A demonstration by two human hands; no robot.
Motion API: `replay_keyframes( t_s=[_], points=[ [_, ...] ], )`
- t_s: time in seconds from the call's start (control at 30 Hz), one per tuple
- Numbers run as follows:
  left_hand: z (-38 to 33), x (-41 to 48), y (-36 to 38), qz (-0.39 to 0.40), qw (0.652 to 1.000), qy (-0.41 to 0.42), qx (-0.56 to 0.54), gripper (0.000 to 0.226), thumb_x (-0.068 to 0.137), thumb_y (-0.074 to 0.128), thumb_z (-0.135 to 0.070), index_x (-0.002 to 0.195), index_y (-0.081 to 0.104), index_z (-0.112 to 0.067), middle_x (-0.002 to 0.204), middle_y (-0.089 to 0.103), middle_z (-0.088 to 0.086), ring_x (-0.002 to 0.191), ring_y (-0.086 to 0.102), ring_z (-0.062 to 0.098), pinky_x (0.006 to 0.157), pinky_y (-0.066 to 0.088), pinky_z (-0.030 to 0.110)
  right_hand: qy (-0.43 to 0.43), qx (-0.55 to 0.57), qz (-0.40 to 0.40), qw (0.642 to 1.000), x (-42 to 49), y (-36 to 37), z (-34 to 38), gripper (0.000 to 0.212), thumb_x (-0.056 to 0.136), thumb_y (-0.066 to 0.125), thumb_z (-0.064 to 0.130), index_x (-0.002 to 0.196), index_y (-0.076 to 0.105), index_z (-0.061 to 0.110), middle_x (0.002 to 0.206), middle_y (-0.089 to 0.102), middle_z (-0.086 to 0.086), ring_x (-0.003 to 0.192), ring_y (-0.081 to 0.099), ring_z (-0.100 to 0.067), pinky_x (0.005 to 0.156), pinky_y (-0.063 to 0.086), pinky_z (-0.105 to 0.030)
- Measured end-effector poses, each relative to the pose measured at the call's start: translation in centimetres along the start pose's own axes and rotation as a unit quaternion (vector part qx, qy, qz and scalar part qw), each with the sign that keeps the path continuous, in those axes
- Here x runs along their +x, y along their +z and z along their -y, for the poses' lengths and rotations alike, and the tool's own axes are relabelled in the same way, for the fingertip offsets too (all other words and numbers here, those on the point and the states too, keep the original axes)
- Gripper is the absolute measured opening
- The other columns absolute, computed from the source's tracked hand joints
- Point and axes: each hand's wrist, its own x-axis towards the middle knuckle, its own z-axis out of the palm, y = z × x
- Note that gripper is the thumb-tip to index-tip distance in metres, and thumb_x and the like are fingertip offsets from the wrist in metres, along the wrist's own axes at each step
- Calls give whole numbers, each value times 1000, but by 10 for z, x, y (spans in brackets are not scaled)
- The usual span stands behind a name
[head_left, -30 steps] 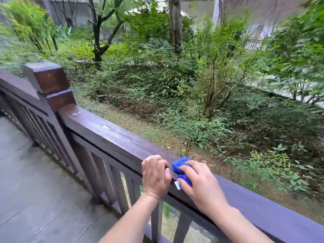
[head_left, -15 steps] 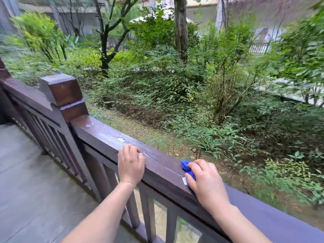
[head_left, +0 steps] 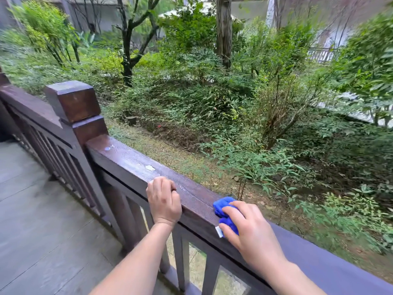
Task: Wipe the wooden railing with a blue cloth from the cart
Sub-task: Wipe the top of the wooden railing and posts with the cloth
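A dark brown wooden railing (head_left: 131,165) runs diagonally from upper left to lower right, its top wet with pale spots. My right hand (head_left: 251,228) presses a bunched blue cloth (head_left: 223,207) with a small white tag flat onto the top rail. To the left of it, my left hand (head_left: 164,201) is curled over the near edge of the rail, fingers closed on the wood. The two hands are about a hand's width apart. The cart is not in view.
A square wooden post (head_left: 73,103) rises from the railing at the left, with more railing beyond it. Grey deck boards (head_left: 42,220) lie on my side. Beyond the rail are shrubs, trees (head_left: 223,28) and bare ground.
My left hand slid left along the rail, away from the right hand. The cloth stays under my right hand, now more exposed. The view shifted so the post sits further right.
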Motion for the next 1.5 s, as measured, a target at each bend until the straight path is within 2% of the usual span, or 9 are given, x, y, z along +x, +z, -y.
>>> replay_keyframes(
  t_s=[0.17, 0.33, 0.53, 0.7, 0.87, 1.0, 1.17, 1.3, 1.5],
  points=[
    [-2, 0, -3, 16, 1000, -5, 7, 15, 75, 38, -20, 75, 49, -11, 87, 49, 8, 82, 41, 29, 78, 32, 40, 77, -10, 34, 996, 41, 6, 12, 31, 91, 54, 40, 112, 60, 19, 112, 58, -2, 100, 49, -29, 89, 42, -36],
    [-3, 1, -3, 15, 1000, -4, 11, 14, 75, 38, -20, 76, 48, -11, 88, 48, 7, 83, 41, 28, 79, 31, 38, -6, 11, 22, 1000, 14, 8, 13, 32, 86, 53, 45, 109, 58, 23, 111, 59, 3, 96, 53, -26, 83, 50, -34],
    [-2, 1, -4, 24, 999, -2, 20, 17, 76, 37, -21, 76, 49, -9, 88, 49, 9, 83, 43, 31, 80, 34, 42, 59, -15, 52, 997, 60, 19, 28, 35, 92, 47, 44, 117, 54, 20, 118, 53, -2, 107, 45, -28, 94, 39, -36],
    [2, 0, -1, 22, 999, 8, 26, 16, 75, 38, -22, 77, 49, -11, 88, 50, 9, 83, 44, 31, 79, 34, 42, -52, 12, 29, 998, 24, 18, 23, 26, 89, 50, 45, 101, 58, 24, 106, 57, 4, 96, 51, -23, 82, 48, -34],
    [3, -2, 1, 18, 999, 3, 31, 15, 75, 39, -21, 77, 50, -11, 88, 50, 11, 83, 43, 31, 78, 32, 41, 70, -30, 29, 997, 63, 21, 35, 27, 91, 48, 40, 101, 60, 18, 102, 58, -3, 94, 46, -30, 84, 43, -40],
    [5, -2, 1, 13, 999, 7, 36, 15, 75, 39, -21, 78, 50, -11, 88, 50, 12, 83, 42, 31, 78, 32, 42, -12, -36, 24, 999, 31, 13, 40, 21, 80, 55, 41, 81, 58, 20, 81, 57, -2, 77, 51, -29, 65, 45, -39],
    [5, -2, 2, 10, 999, 9, 34, 12, 75, 39, -21, 78, 47, -14, 89, 50, 11, 84, 40, 30, 77, 31, 42, 194, -34, -48, 979, 25, -33, -2, 34, 74, 48, 60, 85, 47, 28, 65, 66, -2, 64, 62, -32, 53, 44, -34],
    [4, -1, 2, 11, 999, 6, 35, 14, 75, 38, -22, 78, 48, -12, 89, 50, 11, 85, 41, 30, 78, 31, 42, 149, -3, -33, 988, 10, -21, 10, 46, 80, 45, 70, 93, 43, 26, 94, 55, 2, 81, 55, -29, 69, 46, -37],
    [2, -2, -4, 34, 999, 2, 38, 14, 76, 39, -22, 79, 48, -12, 89, 49, 11, 84, 42, 31, 79, 34, 44, 21, 8, 19, 1000, 47, 26, 29, 47, 84, 55, 52, 116, 53, 18, 119, 50, -4, 100, 47, -30, 92, 42, -40]
  ],
)
